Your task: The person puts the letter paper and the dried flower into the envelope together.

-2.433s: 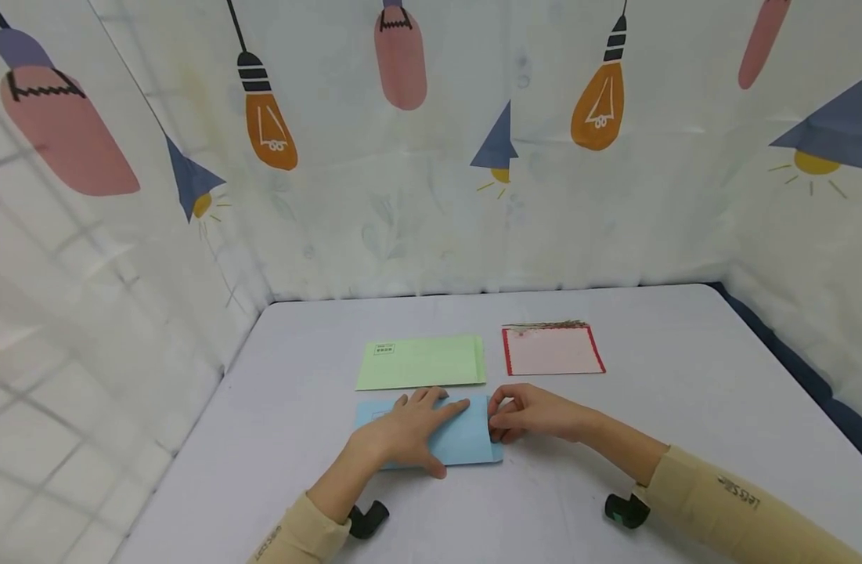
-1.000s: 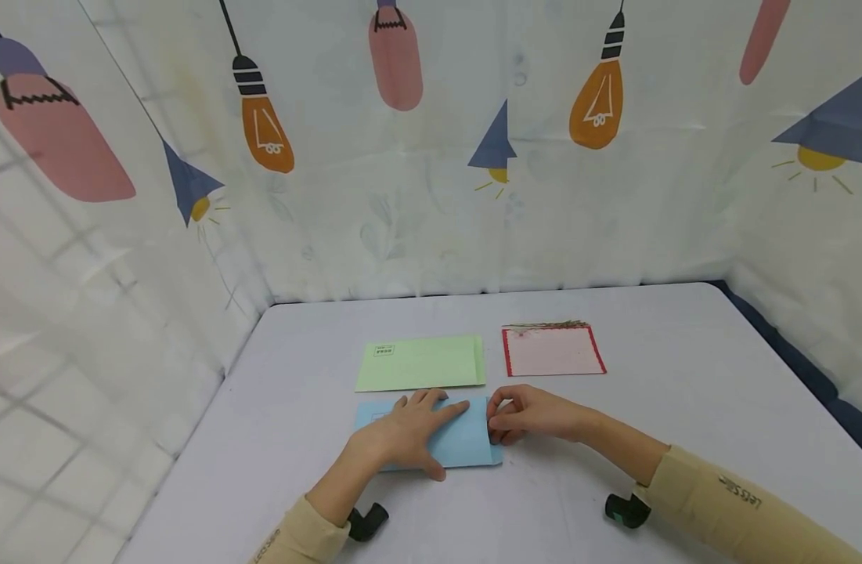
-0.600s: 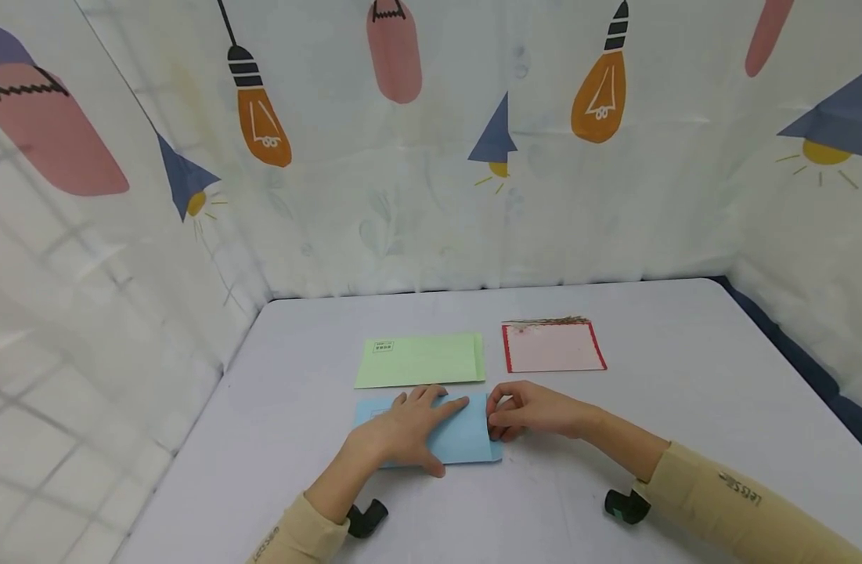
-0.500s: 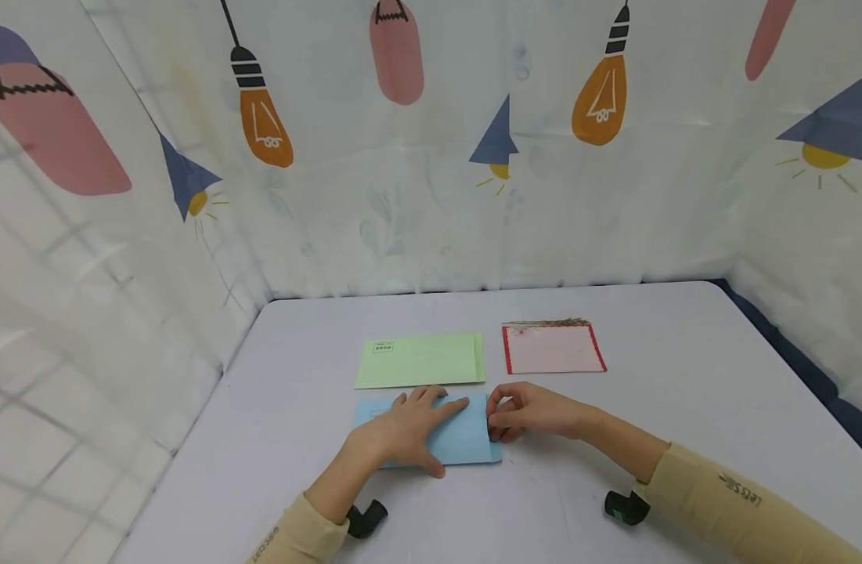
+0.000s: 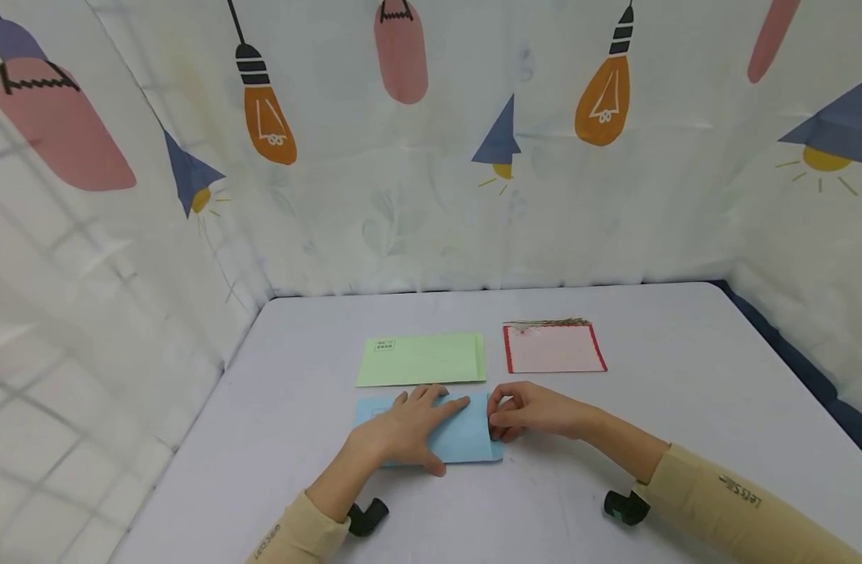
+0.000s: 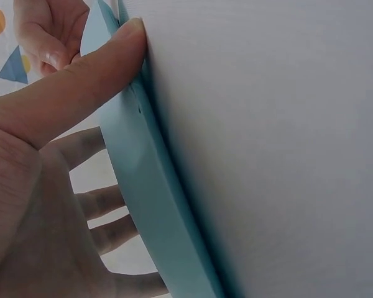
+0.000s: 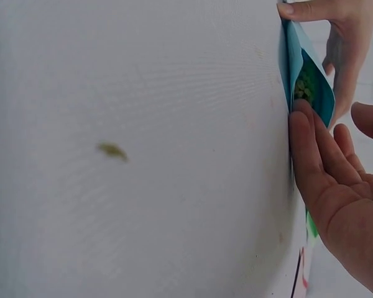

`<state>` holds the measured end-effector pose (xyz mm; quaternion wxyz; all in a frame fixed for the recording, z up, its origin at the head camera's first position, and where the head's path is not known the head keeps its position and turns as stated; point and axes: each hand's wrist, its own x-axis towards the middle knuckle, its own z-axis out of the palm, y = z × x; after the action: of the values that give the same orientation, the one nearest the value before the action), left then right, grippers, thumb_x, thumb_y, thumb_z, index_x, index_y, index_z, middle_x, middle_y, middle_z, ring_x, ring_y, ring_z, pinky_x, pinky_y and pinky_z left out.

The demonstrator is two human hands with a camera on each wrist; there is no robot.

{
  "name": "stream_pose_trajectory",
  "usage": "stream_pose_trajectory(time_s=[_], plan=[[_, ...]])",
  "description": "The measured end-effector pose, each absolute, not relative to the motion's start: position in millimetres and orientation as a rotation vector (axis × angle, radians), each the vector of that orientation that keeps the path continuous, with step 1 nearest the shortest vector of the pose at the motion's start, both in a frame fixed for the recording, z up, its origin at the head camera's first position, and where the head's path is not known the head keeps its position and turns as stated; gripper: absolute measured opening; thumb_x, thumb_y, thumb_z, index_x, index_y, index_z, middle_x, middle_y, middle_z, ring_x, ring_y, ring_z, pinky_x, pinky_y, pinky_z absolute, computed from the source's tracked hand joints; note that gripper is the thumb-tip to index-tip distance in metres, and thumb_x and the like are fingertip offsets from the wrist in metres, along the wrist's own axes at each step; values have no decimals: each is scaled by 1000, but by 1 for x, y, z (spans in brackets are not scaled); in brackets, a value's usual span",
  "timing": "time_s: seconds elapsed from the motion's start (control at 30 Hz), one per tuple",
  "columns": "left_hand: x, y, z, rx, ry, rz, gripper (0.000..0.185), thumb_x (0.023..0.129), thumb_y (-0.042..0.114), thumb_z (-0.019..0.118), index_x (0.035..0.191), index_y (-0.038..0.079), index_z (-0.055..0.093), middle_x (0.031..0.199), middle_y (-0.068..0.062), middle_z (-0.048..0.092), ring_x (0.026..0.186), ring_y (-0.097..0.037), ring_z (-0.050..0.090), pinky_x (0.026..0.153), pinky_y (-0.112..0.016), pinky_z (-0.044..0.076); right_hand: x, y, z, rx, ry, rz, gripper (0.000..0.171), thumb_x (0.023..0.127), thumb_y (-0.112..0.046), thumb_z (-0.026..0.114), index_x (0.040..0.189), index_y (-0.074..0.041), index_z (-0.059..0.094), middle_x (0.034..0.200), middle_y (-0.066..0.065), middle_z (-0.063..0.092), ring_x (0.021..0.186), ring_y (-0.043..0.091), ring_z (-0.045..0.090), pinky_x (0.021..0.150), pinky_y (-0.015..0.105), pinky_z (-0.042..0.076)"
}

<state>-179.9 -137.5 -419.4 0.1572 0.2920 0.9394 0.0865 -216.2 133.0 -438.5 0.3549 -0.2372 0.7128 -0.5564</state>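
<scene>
A curtain printed with bulbs is hanging behind the grey desk (image 5: 684, 376). At its near middle, the left hand (image 5: 402, 431) is pressing flat on the blue envelope (image 5: 466, 440); the right hand (image 5: 532, 411) is pinching its right-end flap in a narrow grip. Light, floppy, crease-prone paper, probably best taken by that edge.

Bright, even light; soft shadows; close wrist views blurred.

Looks like a makeshift recording booth rather than a real room. A plain white table (image 5: 684, 407) is boxed in on three sides by a hanging curtain (image 5: 431, 196) printed with cartoon bulbs and lamps, with a tiled wall (image 5: 43, 439) showing through on the left.
</scene>
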Motion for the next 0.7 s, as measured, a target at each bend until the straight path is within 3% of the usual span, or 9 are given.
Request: stream_pose_trajectory(time_s=[0.43,0.7], plan=[[-179,-137,-419,836,2693,219,101,77,48,90,161,31,36,155,-6,35,142,-30,33,112,-58,33,-216,133,-440,-628,1840,-1439,20,102,-14,64,113,2,59,103,16,74,96,30,70,87,39,58],[-180,-137,-418,826,2681,244,101,77,46,90,161,31,36,157,-6,34,145,-29,30,115,-61,28,-214,129,-441,-644,1823,-1438,21,102,-15,65,113,2,59,99,16,74,94,31,70,87,39,58]])
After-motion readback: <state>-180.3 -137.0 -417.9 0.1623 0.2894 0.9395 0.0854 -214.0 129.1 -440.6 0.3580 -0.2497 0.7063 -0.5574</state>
